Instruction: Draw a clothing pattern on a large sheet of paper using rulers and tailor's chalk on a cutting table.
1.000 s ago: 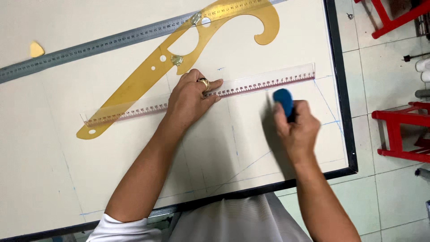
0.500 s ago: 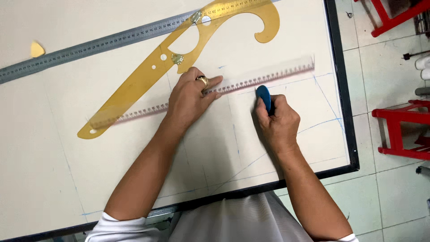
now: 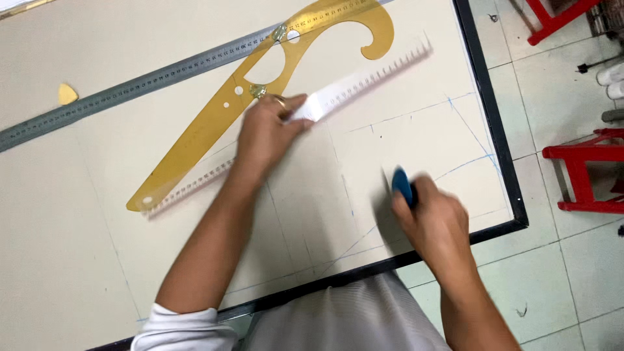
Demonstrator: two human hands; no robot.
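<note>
My right hand [image 3: 437,221], nearest at five o'clock, is closed around a blue piece of tailor's chalk [image 3: 403,186] over the cream pattern paper [image 3: 390,149] on the surface. Several blue lines are drawn, though the outline looks unfinished. At twelve o'clock my left hand [image 3: 265,133] pinches the clear plastic graded ruler [image 3: 364,79], lifting it beside the amber curved ruler [image 3: 214,127].
</note>
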